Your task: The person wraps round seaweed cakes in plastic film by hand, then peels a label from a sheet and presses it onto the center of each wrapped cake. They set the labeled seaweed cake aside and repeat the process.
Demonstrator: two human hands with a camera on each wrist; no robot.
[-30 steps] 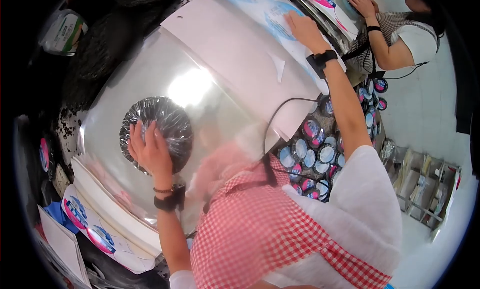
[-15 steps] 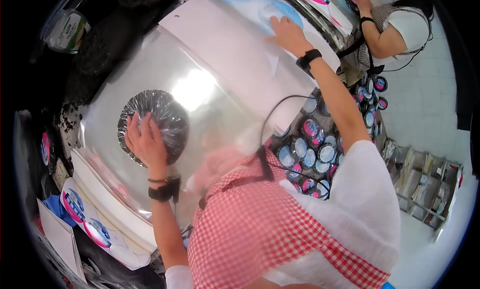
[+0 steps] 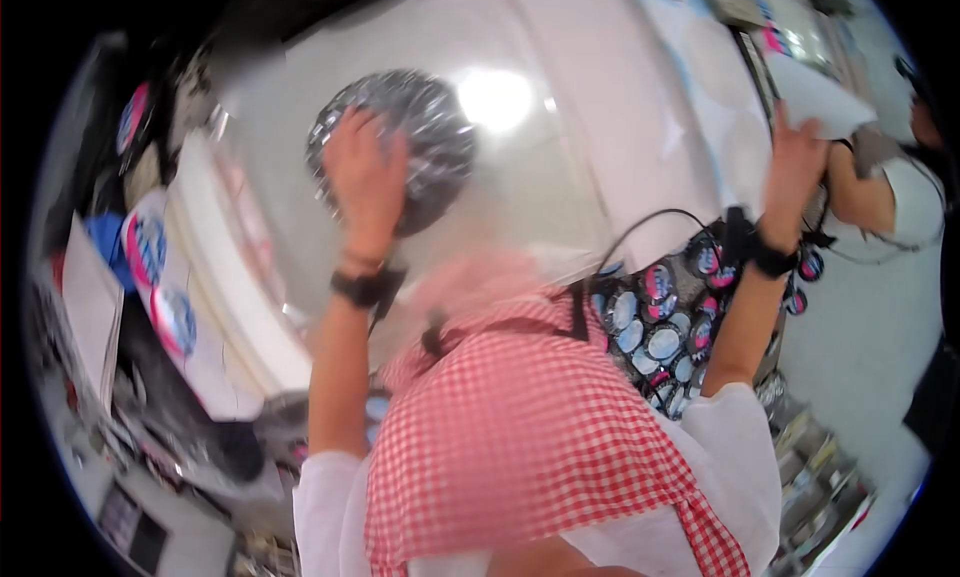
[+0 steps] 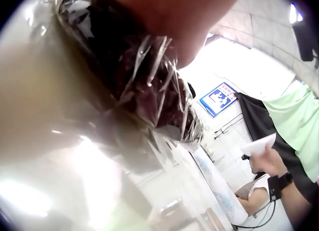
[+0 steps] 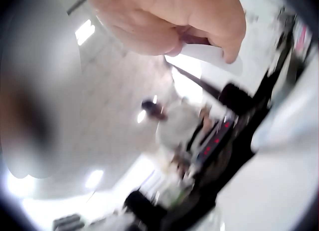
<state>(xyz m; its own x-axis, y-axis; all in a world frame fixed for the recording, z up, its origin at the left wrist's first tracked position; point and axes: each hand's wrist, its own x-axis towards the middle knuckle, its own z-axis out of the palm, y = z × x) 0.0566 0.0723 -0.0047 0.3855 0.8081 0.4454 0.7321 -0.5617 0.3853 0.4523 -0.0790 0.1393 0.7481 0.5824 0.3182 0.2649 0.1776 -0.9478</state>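
Observation:
My left hand (image 3: 367, 172) rests, fingers spread, on a round dark package (image 3: 440, 162) wrapped in shiny clear film. In the left wrist view, the crinkled film (image 4: 149, 81) shows close up under the hand. The package lies on a glossy sheet-covered table (image 3: 540, 177). Out to the right, raised past the table's edge, my right hand (image 3: 795, 167) pinches a thin white paper piece (image 3: 825, 97). That white piece (image 5: 214, 56) also shows beneath the curled fingers in the right wrist view; what is printed on it is hidden.
Several wrapped round packs with pink and blue labels (image 3: 662, 342) lie to the right of the apron. Blue-and-white label sheets (image 3: 690, 67) line the table's right side. Another person (image 3: 885, 192) stands at the right. A cable (image 3: 650, 215) runs near my right wrist.
My right hand has lifted off the label sheets and swung right with a white paper piece pinched in it. The left hand stays on the package; the head view has shifted.

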